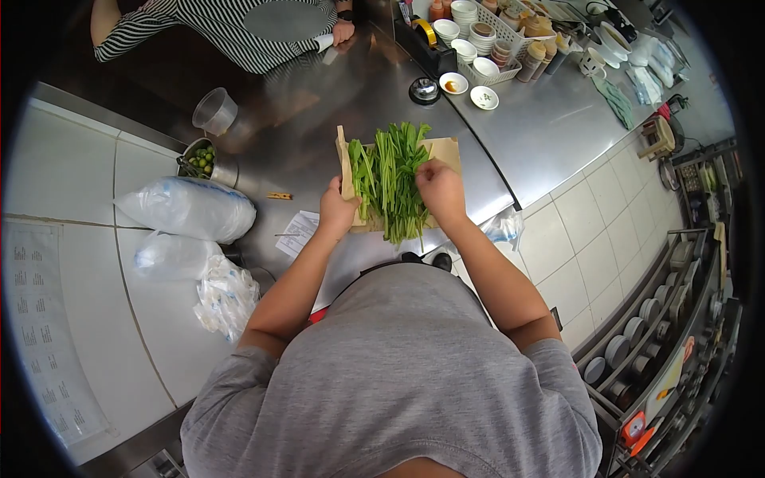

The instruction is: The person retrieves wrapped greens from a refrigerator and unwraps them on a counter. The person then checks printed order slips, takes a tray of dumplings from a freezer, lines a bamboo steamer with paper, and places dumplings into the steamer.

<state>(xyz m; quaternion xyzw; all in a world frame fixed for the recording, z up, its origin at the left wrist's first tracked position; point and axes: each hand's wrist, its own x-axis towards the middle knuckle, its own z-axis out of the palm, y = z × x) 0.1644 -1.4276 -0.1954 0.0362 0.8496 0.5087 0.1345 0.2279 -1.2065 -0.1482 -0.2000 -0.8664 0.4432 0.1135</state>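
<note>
A bundle of long-stemmed leafy greens (pixel 390 179) lies on a sheet of brown paper (pixel 444 149) at the near side of the steel counter. My left hand (pixel 339 209) grips the paper's left edge, which stands folded up beside the stems. At the bundle's right side, my right hand (pixel 440 190) is closed with its fingertips on the greens. Its fingertips are partly hidden among the leaves. To the left of the paper lie a printed slip with a pen (pixel 299 233) and a small yellow-brown clip (pixel 280 196).
Plastic bags (pixel 191 209), a metal pot of green limes (pixel 201 162) and a clear tub (pixel 215 111) stand left. A call bell (pixel 424 91), small bowls (pixel 485 98) and sauce bottles (pixel 532 60) sit back right. Across the counter is a person in a striped top (pixel 215 28).
</note>
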